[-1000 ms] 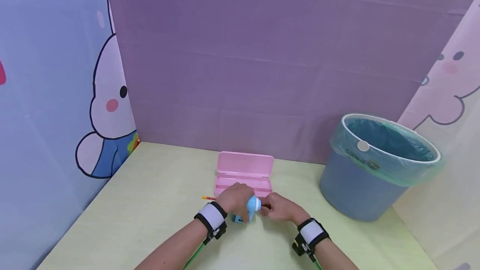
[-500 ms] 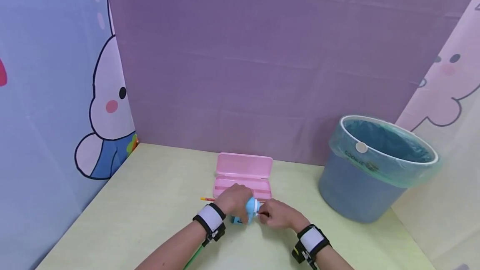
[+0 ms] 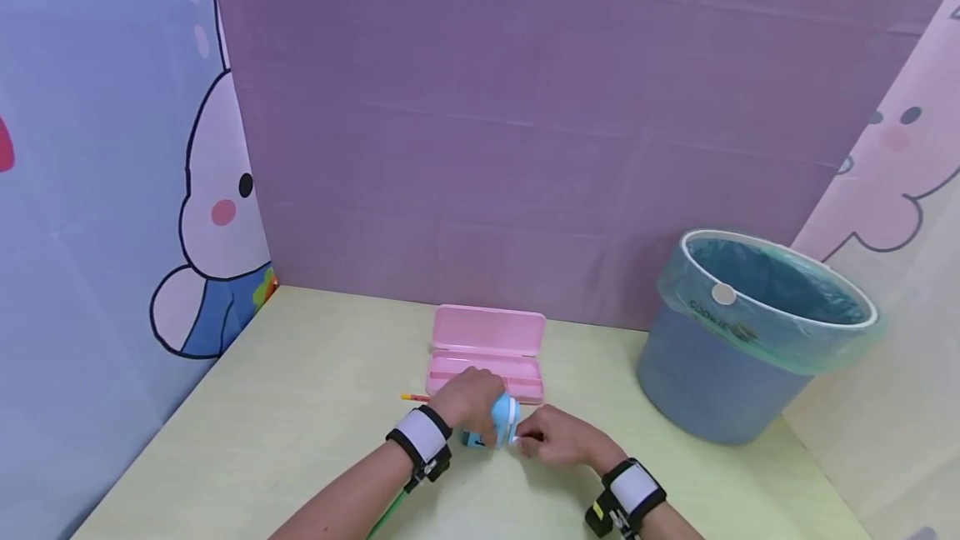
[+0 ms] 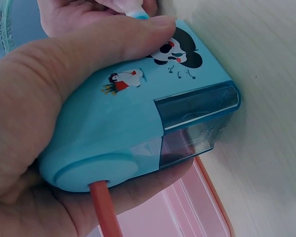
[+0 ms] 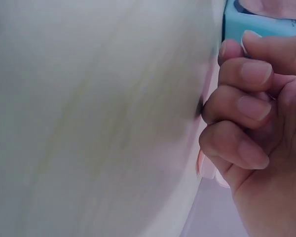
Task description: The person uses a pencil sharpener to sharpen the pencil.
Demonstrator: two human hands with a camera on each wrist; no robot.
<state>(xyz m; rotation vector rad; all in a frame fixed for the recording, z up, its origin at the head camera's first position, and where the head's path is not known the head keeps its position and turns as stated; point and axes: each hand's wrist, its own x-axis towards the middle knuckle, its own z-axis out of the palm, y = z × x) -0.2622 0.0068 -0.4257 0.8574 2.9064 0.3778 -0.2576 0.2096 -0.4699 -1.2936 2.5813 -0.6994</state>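
My left hand (image 3: 468, 400) grips a light-blue pencil sharpener (image 4: 118, 111), its thumb across the printed face and its fingers beneath. A red pencil (image 4: 104, 210) sticks into the sharpener's round front; in the head view the pencil's yellow-tipped end (image 3: 408, 397) juts out left of the hand. On the opposite side, my right hand (image 3: 558, 437) pinches the white knob (image 4: 136, 12) of the sharpener's crank with thumb and forefinger, its other fingers curled in. The sharpener has a dark see-through shavings drawer (image 4: 197, 106). Behind both hands lies an open pink pencil case (image 3: 490, 329).
A blue bin (image 3: 708, 373) with a green liner bag stands at the right on the pale table (image 3: 322, 357). A purple cloth backdrop (image 3: 480, 148) rises behind the table, with printed sheets at both sides.
My right hand has moved slightly down and around at the crank, from beside the sharpener's top end to lower on it. The left hand and the sharpener stay nearly in place.
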